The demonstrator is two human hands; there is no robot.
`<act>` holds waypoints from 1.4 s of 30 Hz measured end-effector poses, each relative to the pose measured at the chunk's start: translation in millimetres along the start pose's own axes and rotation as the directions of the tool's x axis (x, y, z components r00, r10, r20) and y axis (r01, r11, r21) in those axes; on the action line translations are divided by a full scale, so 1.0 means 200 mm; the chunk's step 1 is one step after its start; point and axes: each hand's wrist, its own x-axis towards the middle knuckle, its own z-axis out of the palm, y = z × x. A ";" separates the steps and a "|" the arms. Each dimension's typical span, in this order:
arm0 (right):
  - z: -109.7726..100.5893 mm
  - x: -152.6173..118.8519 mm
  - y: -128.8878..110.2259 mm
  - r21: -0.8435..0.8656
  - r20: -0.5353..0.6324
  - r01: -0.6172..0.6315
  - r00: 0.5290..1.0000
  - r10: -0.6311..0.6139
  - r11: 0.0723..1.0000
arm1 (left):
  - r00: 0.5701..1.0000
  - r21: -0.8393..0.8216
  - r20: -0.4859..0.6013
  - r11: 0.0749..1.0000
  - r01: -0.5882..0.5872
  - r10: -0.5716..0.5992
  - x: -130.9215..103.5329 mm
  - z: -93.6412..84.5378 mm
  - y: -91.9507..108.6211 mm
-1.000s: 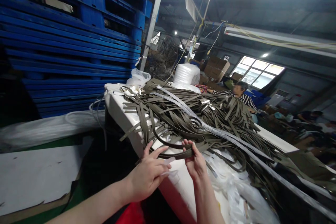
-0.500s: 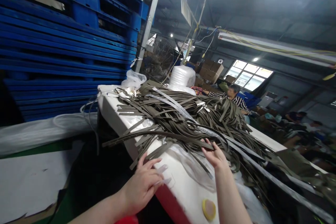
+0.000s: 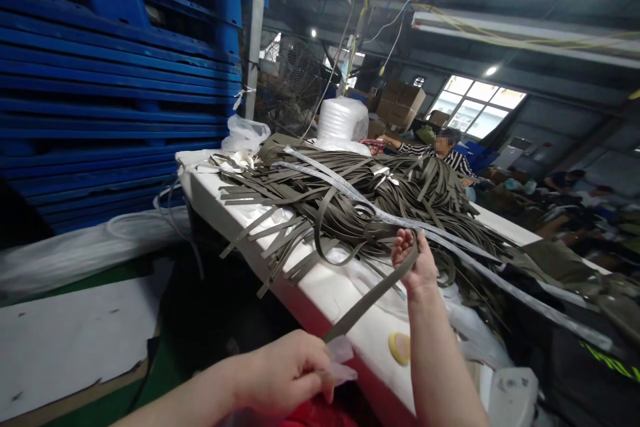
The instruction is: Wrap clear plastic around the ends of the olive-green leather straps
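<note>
An olive webbing strap [image 3: 370, 303] runs taut between my two hands, slanting over the table's near edge. My right hand [image 3: 417, 263] is closed on it, fingers curled, and the strap bends over them. My left hand [image 3: 295, 370] is lower and nearer to me, closed around the strap's lower end, which the fingers hide. Translucent plastic pieces [image 3: 341, 361] stick out at its fingertips. Behind my right hand a large heap of the same straps [image 3: 300, 190] covers much of the white table [image 3: 220, 203], with a loop of strap [image 3: 320, 233] standing up from it.
Pale strips [image 3: 340, 183] lie across the heap. A white roll [image 3: 343, 121] stands at the back, and a yellow-rimmed disc [image 3: 399, 348] lies near the front edge. Blue pallets [image 3: 115, 93] are stacked to the left. A person in striped sleeves [image 3: 457, 160] is at the far side.
My right hand has closed on a strap and lifted it from the heap. My left hand has drawn down toward me and closed. The view has shifted slightly.
</note>
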 end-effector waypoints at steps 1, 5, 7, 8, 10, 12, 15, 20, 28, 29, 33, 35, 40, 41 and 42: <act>-0.01 -0.02 0.06 -0.034 0.040 0.003 0.999 -0.002 0.999 | 0.998 0.007 -0.048 0.999 0.036 -0.036 -0.01 0.02 -0.02; -0.01 -0.28 0.42 -0.517 0.343 -0.028 0.909 0.237 0.855 | 0.977 0.041 -0.203 0.996 0.077 -0.067 -0.02 0.02 -0.05; -0.01 -0.37 0.53 -0.690 0.353 0.002 0.874 0.334 0.724 | 0.977 0.026 -0.208 0.998 0.050 -0.044 -0.02 0.01 -0.05; -0.01 -0.37 0.54 -0.716 0.354 0.019 0.872 0.340 0.698 | 0.980 0.014 -0.195 0.999 0.041 -0.037 -0.02 0.00 -0.05; -0.02 -0.31 0.48 -0.663 0.333 0.048 0.912 0.238 0.747 | 0.987 -0.007 -0.156 0.999 0.034 -0.035 -0.03 0.00 -0.04; -0.05 -0.19 0.37 -0.499 0.195 0.078 0.980 0.025 0.863 | 0.992 -0.012 -0.124 1.000 0.029 -0.030 -0.04 0.02 -0.05; -0.10 -0.07 0.30 -0.293 -0.050 0.110 0.990 -0.130 0.950 | 0.993 0.022 -0.116 0.999 0.025 -0.023 -0.05 0.07 -0.08; -0.13 -0.27 0.53 -0.628 0.097 -0.091 0.976 0.193 0.773 | 0.994 0.102 -0.094 0.993 0.066 -0.056 -0.06 0.11 -0.12; -0.22 -0.23 0.45 -0.529 0.109 -0.059 0.984 0.138 0.846 | 0.998 0.110 -0.013 0.992 0.055 -0.054 -0.10 0.11 -0.14; -0.24 -0.20 0.41 -0.453 0.067 -0.037 0.995 0.075 0.891 | 0.998 0.110 -0.013 0.992 0.067 -0.066 -0.10 0.11 -0.14; -0.27 -0.18 0.36 -0.279 0.035 -0.011 0.999 0.022 0.960 | 0.993 0.128 -0.033 0.985 0.117 -0.114 -0.11 0.11 -0.14; -0.25 -0.25 0.42 -0.290 0.109 -0.086 0.986 0.122 0.953 | 0.990 0.130 -0.046 0.982 0.139 -0.134 -0.10 0.10 -0.14; -0.18 -0.43 0.62 -0.349 0.278 -0.301 0.871 0.404 0.888 | 0.990 0.144 -0.031 0.979 0.143 -0.139 -0.08 0.09 -0.12; -0.18 -0.44 0.62 -0.361 0.296 -0.310 0.856 0.424 0.879 | 0.990 0.141 -0.029 0.980 0.141 -0.138 -0.08 0.08 -0.12; -0.18 -0.43 0.61 -0.371 0.305 -0.301 0.854 0.422 0.878 | 0.990 0.132 -0.030 0.981 0.140 -0.137 -0.08 0.07 -0.11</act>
